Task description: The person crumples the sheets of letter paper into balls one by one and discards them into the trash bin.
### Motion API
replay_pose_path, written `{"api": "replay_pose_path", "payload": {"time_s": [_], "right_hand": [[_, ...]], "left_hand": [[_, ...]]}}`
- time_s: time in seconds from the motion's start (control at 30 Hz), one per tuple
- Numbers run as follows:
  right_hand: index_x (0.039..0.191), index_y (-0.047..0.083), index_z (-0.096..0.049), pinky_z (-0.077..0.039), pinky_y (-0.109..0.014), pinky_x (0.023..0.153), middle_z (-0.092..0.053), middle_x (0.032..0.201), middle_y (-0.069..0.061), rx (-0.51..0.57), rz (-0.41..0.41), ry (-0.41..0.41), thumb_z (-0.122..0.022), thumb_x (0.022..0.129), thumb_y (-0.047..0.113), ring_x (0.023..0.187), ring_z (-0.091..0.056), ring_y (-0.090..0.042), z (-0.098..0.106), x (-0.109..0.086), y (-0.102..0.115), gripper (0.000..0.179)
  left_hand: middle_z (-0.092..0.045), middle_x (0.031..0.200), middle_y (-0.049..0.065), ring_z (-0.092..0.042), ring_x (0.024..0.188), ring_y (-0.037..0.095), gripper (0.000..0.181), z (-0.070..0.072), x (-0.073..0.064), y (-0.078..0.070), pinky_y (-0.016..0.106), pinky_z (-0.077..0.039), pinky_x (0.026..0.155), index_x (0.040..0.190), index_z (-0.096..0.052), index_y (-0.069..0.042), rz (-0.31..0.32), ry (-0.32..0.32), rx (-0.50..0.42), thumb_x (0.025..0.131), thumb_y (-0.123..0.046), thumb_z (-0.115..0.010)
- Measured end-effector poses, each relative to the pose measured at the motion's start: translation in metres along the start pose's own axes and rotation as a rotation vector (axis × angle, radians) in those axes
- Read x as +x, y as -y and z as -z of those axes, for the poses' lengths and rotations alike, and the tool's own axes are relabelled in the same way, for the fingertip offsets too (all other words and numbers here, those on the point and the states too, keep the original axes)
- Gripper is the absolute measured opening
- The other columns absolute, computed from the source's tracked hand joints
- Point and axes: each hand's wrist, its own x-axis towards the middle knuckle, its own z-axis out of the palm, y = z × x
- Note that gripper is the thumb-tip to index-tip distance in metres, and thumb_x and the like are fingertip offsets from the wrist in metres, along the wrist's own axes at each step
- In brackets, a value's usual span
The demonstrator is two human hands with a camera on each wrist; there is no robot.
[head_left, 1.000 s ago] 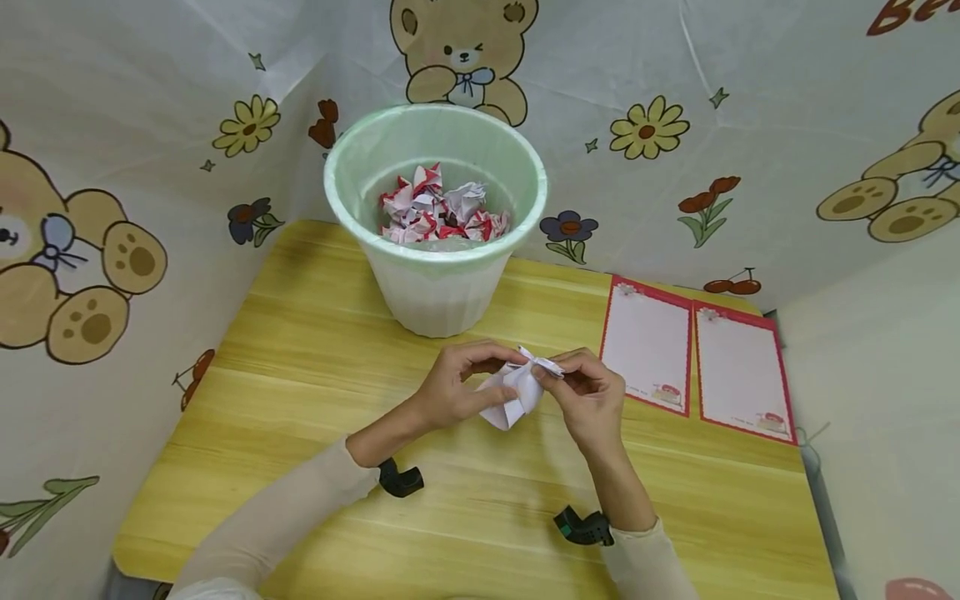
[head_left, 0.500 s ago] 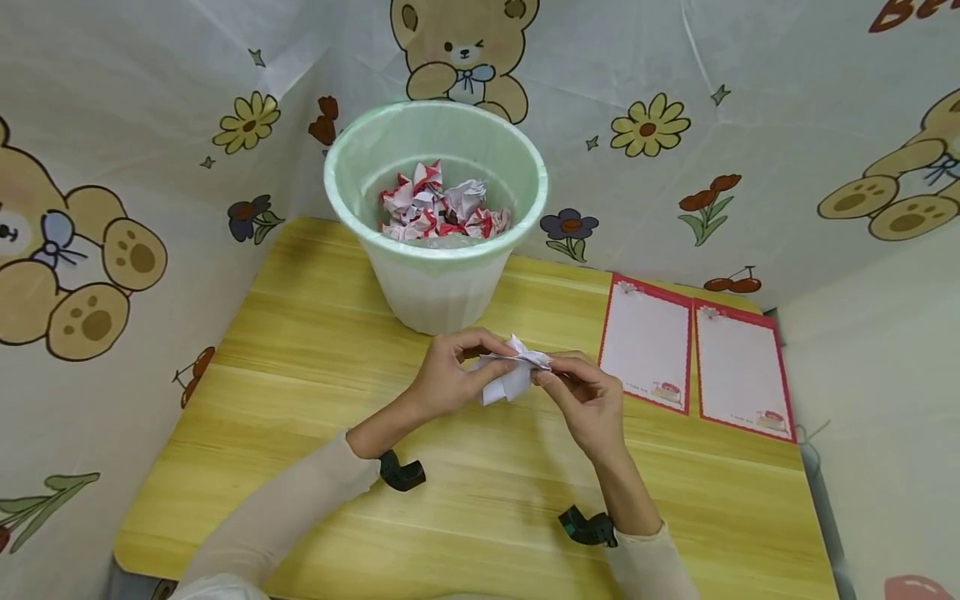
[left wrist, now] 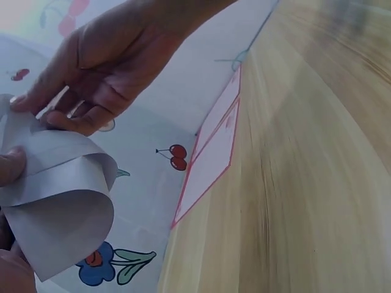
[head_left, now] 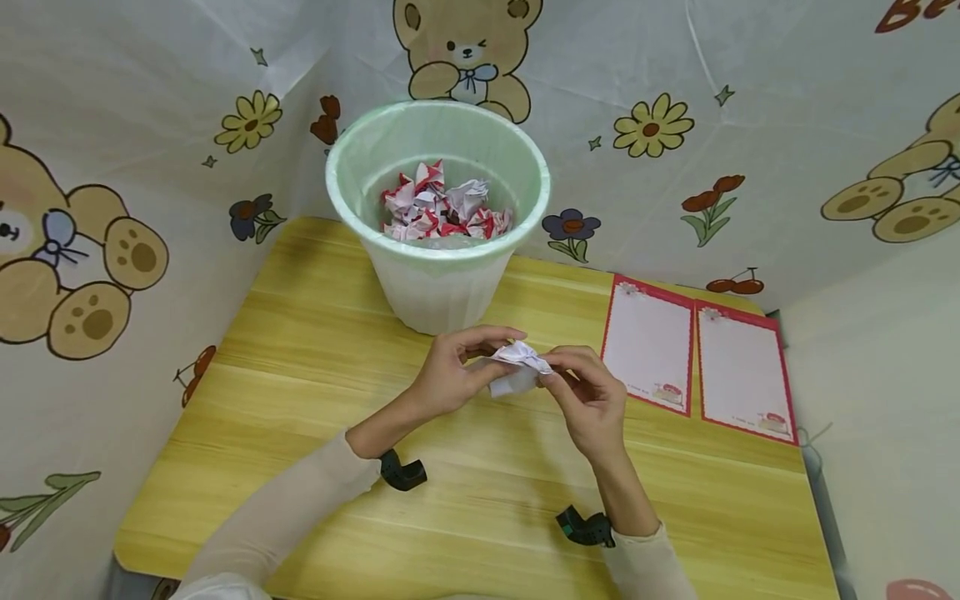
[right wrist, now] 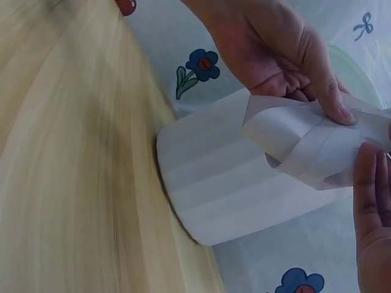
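A white sheet of paper, creased and partly folded up, is held between both hands over the table. My left hand pinches its left side, thumb below and fingers above. From the other side, my right hand pinches the gathered right end between thumb and fingertips. The left wrist view shows the paper bent into loose, rounded folds. Seen from the right wrist, the same paper has broad flat creases, and the left thumb presses on top of it.
Behind the hands stands a pale green and white bin with several crumpled red and white papers inside. Two red-bordered sheets lie side by side at the right of the wooden table. A bear-patterned cloth surrounds it.
The paper has been turned and gathered smaller, with its lower part drawn up and its top more crumpled. Both hands keep hold of it, the left slightly higher. Bin and flat sheets stay put.
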Motion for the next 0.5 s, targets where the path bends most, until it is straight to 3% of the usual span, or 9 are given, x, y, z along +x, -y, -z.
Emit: {"api": "replay_pose_path", "payload": {"time_s": [0.13,0.23,0.37,0.5], "right_hand": [[0.112,-0.011,-0.073,-0.064,-0.023,0.078,-0.069,0.112,-0.015,-0.016,0.002,0.003,-0.061,0.098,-0.021,0.090,-0.067,-0.015,-0.0018,0.0029,0.0008,0.021],[0.109,-0.012,-0.072,-0.062,-0.021,0.072,-0.069,0.108,-0.009,-0.027,-0.051,0.016,-0.061,0.099,-0.019,0.085,-0.066,-0.013,-0.0008,0.0046,0.0015,0.016],[0.105,-0.016,-0.067,-0.060,-0.021,0.069,-0.070,0.105,-0.002,0.004,-0.196,0.036,-0.061,0.102,-0.013,0.083,-0.066,-0.013,0.0029,0.0058,0.0046,0.007],[0.105,-0.005,-0.068,-0.061,-0.022,0.071,-0.072,0.103,0.001,0.025,-0.369,0.002,-0.064,0.103,-0.007,0.082,-0.068,-0.012,0.0067,0.0054,0.0081,0.005]], "left_hand": [[-0.080,0.116,0.022,-0.076,0.105,0.011,0.019,-0.0008,-0.0013,-0.0003,0.029,-0.064,0.091,0.115,-0.079,0.000,-0.001,0.005,-0.020,0.096,0.003,-0.077],[-0.082,0.108,0.019,-0.077,0.101,0.013,0.011,-0.0016,-0.0023,0.0010,0.031,-0.064,0.088,0.106,-0.081,-0.002,-0.006,0.009,-0.012,0.096,0.002,-0.077],[-0.082,0.104,0.016,-0.078,0.100,0.015,0.010,-0.0027,-0.0031,0.0035,0.032,-0.065,0.089,0.103,-0.083,-0.003,-0.032,0.029,-0.002,0.095,0.001,-0.079],[-0.082,0.104,0.015,-0.078,0.101,0.017,0.012,-0.0045,-0.0023,0.0047,0.033,-0.066,0.091,0.105,-0.083,-0.003,-0.064,0.052,-0.016,0.095,0.002,-0.079]]}}
